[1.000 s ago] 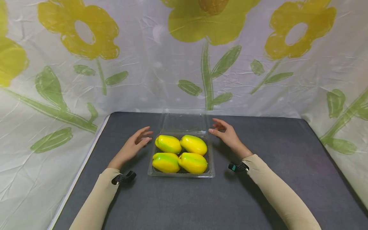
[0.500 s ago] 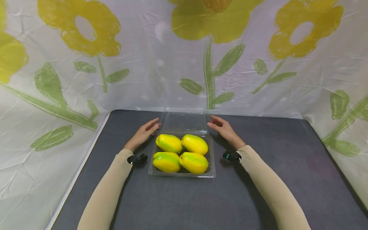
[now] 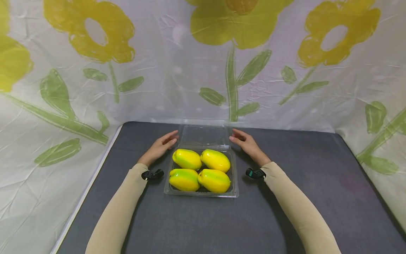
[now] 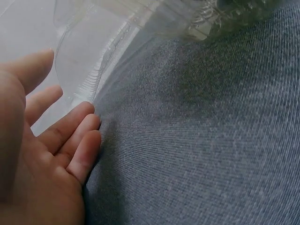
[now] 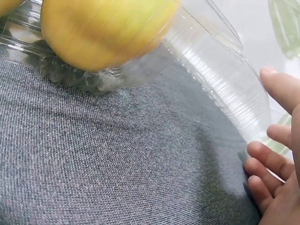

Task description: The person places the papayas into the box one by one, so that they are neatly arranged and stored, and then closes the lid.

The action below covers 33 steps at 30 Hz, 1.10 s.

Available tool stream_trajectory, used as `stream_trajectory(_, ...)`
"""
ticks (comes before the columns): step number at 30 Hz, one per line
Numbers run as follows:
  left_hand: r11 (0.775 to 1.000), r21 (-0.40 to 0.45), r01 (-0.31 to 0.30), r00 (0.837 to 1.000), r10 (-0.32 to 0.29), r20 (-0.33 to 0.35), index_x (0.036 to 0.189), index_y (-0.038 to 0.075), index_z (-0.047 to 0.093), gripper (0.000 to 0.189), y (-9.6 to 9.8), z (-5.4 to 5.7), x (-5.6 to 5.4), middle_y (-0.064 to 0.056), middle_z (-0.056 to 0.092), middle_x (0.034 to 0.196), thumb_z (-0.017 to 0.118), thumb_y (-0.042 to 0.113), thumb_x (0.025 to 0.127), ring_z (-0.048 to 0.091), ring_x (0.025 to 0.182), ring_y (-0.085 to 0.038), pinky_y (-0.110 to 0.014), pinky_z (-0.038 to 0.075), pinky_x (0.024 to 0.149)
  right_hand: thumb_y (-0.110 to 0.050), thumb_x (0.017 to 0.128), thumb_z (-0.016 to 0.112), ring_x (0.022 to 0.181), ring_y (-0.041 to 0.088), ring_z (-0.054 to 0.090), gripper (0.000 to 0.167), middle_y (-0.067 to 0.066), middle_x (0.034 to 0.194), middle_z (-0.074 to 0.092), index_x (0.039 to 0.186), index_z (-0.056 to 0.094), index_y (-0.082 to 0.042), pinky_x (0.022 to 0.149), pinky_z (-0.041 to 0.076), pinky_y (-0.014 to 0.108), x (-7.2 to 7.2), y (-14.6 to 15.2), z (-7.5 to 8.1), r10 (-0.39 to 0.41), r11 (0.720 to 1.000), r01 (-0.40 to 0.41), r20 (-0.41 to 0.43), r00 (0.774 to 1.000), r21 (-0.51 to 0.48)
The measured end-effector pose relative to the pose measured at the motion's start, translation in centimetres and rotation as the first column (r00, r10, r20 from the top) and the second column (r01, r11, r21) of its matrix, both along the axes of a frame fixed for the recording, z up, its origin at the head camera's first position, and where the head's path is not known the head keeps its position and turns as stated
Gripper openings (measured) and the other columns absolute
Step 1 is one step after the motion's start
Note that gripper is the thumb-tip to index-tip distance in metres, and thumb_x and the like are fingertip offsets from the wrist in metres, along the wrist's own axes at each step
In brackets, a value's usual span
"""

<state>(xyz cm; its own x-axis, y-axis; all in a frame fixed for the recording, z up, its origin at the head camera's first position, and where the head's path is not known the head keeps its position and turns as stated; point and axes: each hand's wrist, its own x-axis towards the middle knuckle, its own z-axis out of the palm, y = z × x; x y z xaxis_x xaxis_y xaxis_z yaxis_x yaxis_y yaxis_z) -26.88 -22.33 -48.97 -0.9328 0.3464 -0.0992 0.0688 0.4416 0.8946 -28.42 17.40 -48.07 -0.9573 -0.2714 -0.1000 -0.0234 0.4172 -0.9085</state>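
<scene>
A clear plastic clamshell box sits on the dark tabletop, its lid tipped back on the far side. Several yellow-green mango-like fruits lie in two rows in its base. My left hand is at the lid's left side, fingers loosely bent; in the left wrist view its fingertips come right up to the lid's edge. On the opposite side my right hand mirrors it, and in the right wrist view its fingertips are close by the lid edge. Whether either hand touches the lid, I cannot tell.
Behind the dark table hangs a pale cloth printed with yellow flowers, which also runs down both sides. The lid's far edge stands close to this cloth. A black strap is on the left wrist, another on the right.
Both hands have moved from beside the box to the lid's sides, the left forward and right, the right slightly inward. Over the last half second they hardly move. Box and fruits stay put.
</scene>
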Motion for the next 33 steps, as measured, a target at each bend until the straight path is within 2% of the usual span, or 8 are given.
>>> stream_trajectory(4,1.0,-0.012,-0.022,1.0,0.022,-0.015,0.158,0.028,0.026,0.056,0.1,-0.4,-0.2,-0.009,0.038,0.16,0.046,0.037,0.106,0.038,0.146,-0.035,-0.058,0.041,0.112,-0.043,0.098,0.06,0.14,0.035,0.043,0.067,0.016,0.153,0.045,0.155,0.035,-0.02,0.115,0.037,0.054,0.0,0.0,0.0,0.004,1.0,-0.004,-0.01,1.0,0.0)
stream_trajectory(12,0.999,-0.024,-0.027,0.999,0.026,-0.027,0.158,0.023,0.025,0.058,0.4,-0.1,0.0,-0.01,0.038,0.159,0.046,0.036,0.106,0.038,0.145,-0.035,-0.057,0.041,0.113,-0.041,0.098,0.06,0.141,0.037,0.041,0.067,0.017,0.154,0.043,0.155,0.034,-0.019,0.116,0.036,0.056,0.1,-0.1,0.2,0.003,1.0,-0.003,0.002,1.0,-0.014)
stream_trajectory(13,1.0,-0.02,-0.022,1.0,0.021,-0.023,0.159,0.022,0.025,0.058,0.5,0.4,0.2,-0.011,0.037,0.16,0.046,0.034,0.106,0.038,0.146,-0.036,-0.057,0.04,0.114,-0.04,0.098,0.06,0.141,0.037,0.041,0.067,0.017,0.154,0.043,0.156,0.033,-0.019,0.116,0.037,0.056,0.1,-0.1,0.3,0.003,1.0,-0.003,-0.001,1.0,-0.012)
stream_trajectory(19,1.0,0.003,-0.011,1.0,0.011,0.012,0.159,0.014,0.022,0.057,1.3,3.2,1.4,-0.015,0.035,0.16,0.045,0.023,0.107,0.035,0.146,-0.038,-0.057,0.039,0.114,-0.03,0.101,0.059,0.139,0.041,0.042,0.064,0.023,0.152,0.043,0.156,0.032,-0.011,0.115,0.038,0.056,1.6,-0.9,3.3,0.014,1.0,-0.014,-0.004,1.0,0.006)
stream_trajectory(21,1.0,0.012,-0.022,1.0,0.022,0.016,0.159,0.015,0.022,0.057,1.2,2.8,1.1,-0.015,0.035,0.16,0.045,0.023,0.107,0.035,0.146,-0.038,-0.058,0.039,0.114,-0.027,0.101,0.058,0.138,0.042,0.042,0.064,0.025,0.151,0.043,0.156,0.031,-0.009,0.113,0.039,0.057,1.8,-0.9,3.5,0.019,1.0,-0.019,-0.016,1.0,0.006)
stream_trajectory(27,0.996,0.063,-0.057,0.998,0.055,0.03,0.159,0.023,0.022,0.057,1.0,0.9,-0.2,-0.01,0.035,0.161,0.045,0.027,0.107,0.035,0.147,-0.035,-0.059,0.038,0.114,-0.03,0.1,0.06,0.137,0.041,0.044,0.066,0.022,0.151,0.043,0.157,0.03,-0.016,0.11,0.041,0.058,0.3,-0.3,1.4,0.0,1.0,-0.001,-0.04,0.999,-0.029)
stream_trajectory(30,0.993,0.097,-0.068,0.997,0.064,0.046,0.159,0.027,0.023,0.056,0.9,1.1,-0.3,-0.007,0.035,0.161,0.043,0.032,0.107,0.037,0.146,-0.033,-0.059,0.038,0.115,-0.034,0.099,0.061,0.136,0.038,0.045,0.065,0.019,0.15,0.045,0.156,0.032,-0.021,0.108,0.043,0.056,0.0,-0.2,1.2,-0.012,0.999,0.01,-0.057,0.998,-0.037)
stream_trajectory(33,0.988,0.137,-0.077,0.996,0.071,0.05,0.158,0.028,0.024,0.054,1.1,1.8,-0.2,-0.007,0.036,0.161,0.041,0.034,0.107,0.038,0.146,-0.032,-0.059,0.038,0.114,-0.035,0.098,0.062,0.134,0.037,0.047,0.064,0.018,0.147,0.048,0.155,0.036,-0.02,0.106,0.044,0.054,-0.1,-0.2,1.3,-0.037,0.998,0.032,-0.089,0.995,-0.059)
